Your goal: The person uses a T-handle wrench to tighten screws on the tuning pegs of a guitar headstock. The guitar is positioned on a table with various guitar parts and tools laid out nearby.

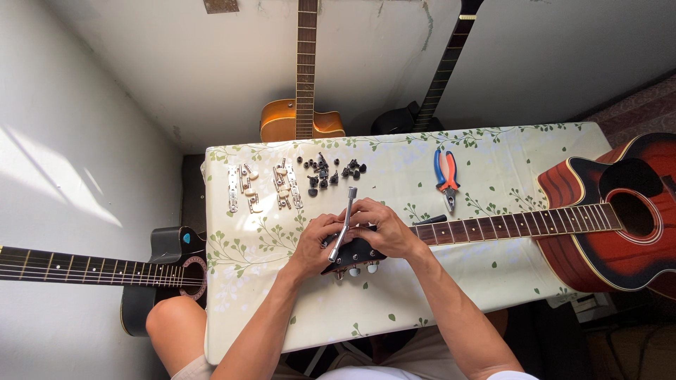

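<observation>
A table (493, 281) under a leaf-printed cloth is set against pale walls, with guitars leant behind and one laid on the floor to the left. A red sunburst guitar (620, 211) is laid across it, its black headstock (352, 255) pinned under both hands. The left hand (315, 244) is curled on the headstock; the right hand (384, 226) is clamped on a metal wrench (345, 222). Beyond the fingers, tuners (260, 187), small black parts (331, 170) and pliers (446, 176) are spread; bare cloth is left near the front edge.

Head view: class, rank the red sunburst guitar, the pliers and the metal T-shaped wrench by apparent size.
1. Red sunburst guitar, by far.
2. and 3. Pliers and metal T-shaped wrench: similar length; the wrench is raised nearer the camera, so unranked.
</observation>
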